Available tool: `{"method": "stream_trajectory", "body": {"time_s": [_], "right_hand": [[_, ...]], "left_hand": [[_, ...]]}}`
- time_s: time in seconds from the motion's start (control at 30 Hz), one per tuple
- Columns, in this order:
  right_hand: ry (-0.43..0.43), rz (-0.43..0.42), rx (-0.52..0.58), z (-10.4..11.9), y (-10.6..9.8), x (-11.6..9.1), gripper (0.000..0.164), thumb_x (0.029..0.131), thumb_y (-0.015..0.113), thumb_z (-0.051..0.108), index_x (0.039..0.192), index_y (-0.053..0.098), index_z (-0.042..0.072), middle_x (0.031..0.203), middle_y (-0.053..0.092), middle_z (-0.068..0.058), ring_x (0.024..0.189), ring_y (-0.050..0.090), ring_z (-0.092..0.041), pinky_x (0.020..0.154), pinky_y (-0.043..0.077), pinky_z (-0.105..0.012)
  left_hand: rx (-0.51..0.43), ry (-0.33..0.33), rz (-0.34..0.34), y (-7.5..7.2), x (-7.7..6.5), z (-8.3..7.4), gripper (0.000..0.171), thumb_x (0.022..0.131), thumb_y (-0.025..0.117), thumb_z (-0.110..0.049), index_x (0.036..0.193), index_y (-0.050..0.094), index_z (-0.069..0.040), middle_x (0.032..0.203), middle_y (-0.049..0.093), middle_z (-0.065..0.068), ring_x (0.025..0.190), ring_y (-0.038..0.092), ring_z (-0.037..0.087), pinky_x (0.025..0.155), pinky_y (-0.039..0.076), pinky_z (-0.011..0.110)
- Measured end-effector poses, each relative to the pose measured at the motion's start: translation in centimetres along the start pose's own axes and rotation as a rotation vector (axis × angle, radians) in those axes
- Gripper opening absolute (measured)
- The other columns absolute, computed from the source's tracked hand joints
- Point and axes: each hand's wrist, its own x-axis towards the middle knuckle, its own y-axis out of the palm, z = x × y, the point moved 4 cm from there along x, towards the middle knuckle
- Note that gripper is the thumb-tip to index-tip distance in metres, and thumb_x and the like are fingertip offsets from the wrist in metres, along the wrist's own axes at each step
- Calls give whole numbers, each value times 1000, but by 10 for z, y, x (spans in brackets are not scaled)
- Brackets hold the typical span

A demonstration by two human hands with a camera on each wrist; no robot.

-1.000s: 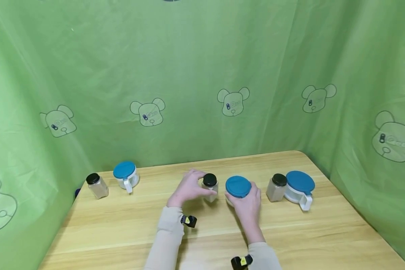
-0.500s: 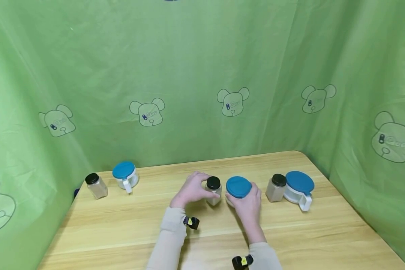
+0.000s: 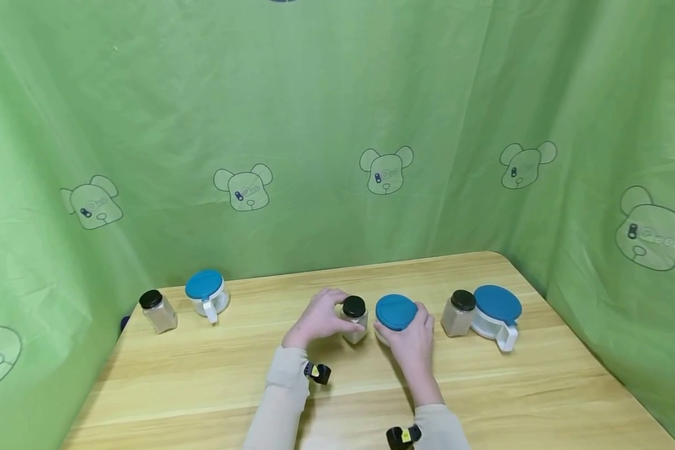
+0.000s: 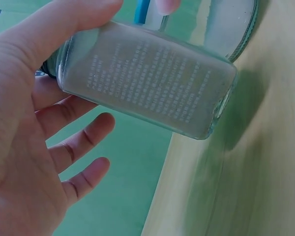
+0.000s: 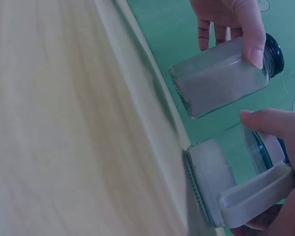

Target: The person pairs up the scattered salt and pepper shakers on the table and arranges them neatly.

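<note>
Pinching the jar (image 4: 147, 81) in my left fingers (image 3: 332, 295) and the pot (image 5: 211, 164) in my right fingers (image 3: 422, 313), I'm apparently positioning the jar, likely needing steady lowering.

Black cap (image 3: 354, 306), blue lid (image 3: 396, 312), green curtain (image 3: 309, 106)
</note>
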Motion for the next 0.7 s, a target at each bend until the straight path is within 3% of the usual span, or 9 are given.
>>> {"method": "stream_trajectory", "body": {"time_s": [0.7], "right_hand": [[12,45,-34,1,-3,0,106,70,84,42,145,23,1,138,33,-30,124,41,-47,101,41,-63]], "left_hand": [[-20,10,66,17,4,2,57,69,86,-45,117,68,-22,118,68,-7,114,53,15,103,42,39]]}}
